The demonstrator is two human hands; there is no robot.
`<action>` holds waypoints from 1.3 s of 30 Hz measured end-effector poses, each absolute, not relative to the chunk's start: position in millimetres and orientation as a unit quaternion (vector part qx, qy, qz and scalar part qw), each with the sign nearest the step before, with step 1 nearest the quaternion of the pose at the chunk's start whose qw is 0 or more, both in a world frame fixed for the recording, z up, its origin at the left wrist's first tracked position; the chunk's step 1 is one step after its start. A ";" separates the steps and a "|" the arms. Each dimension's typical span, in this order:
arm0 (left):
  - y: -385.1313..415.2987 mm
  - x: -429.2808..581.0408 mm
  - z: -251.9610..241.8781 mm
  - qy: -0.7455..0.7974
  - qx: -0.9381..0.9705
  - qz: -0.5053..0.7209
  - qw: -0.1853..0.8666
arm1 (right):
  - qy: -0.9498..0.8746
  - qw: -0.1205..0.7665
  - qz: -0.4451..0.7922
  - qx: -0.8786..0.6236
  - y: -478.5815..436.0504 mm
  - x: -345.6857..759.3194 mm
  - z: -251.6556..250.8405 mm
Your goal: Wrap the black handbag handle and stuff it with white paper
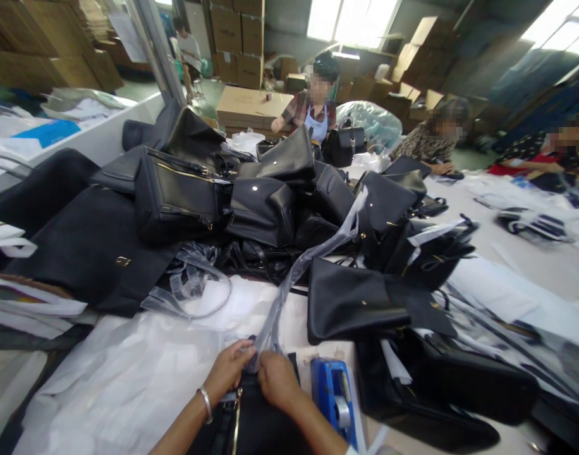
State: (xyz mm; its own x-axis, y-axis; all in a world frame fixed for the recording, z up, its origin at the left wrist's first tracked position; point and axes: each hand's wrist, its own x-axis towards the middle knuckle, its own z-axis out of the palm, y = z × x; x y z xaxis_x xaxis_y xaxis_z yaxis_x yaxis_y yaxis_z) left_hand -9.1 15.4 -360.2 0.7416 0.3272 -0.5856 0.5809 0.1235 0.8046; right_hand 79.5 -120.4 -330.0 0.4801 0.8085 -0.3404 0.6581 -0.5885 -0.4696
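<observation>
hands | we see left hand (230,370) and right hand (277,379), each grip pinched on the clear plastic strip (299,265) atop the black handbag (256,423), nearest us; risk | strip trails over the handbag pile (265,208); a tug may snag or tear it; blue tape dispenser (334,395) just beside could get knocked

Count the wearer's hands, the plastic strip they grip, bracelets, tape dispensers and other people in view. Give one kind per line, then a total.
hands: 2, left hand and right hand
plastic strip: 1
bracelet: 1
tape dispenser: 1
other people: 4, standing person, person in plaid, person in print, person at far right
Total: 9
</observation>
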 end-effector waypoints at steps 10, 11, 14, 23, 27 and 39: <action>4.5 -11.2 -373.7 0.353 0.670 -0.115 0.643 | -0.485 0.097 0.264 -0.828 -109.6 51.8 -329.0; 3.4 -12.7 -374.9 0.357 0.676 -0.107 0.636 | -0.485 0.103 0.263 -0.828 -109.2 50.0 -330.9; 1.6 -15.4 -377.7 0.351 0.718 -0.096 0.594 | -0.461 0.138 0.266 -0.836 -113.5 51.2 -336.2; -0.1 -17.4 -371.2 0.299 0.836 -0.073 0.454 | -0.203 0.333 0.298 -0.871 -116.5 94.7 -365.7; -5.4 -20.8 -366.0 0.260 0.870 -0.082 0.410 | -0.103 0.398 0.351 -0.841 -84.7 98.3 -379.7; 29.2 15.4 -344.7 0.344 0.673 0.008 0.654 | -0.095 0.529 0.285 -0.793 -91.4 56.9 -362.9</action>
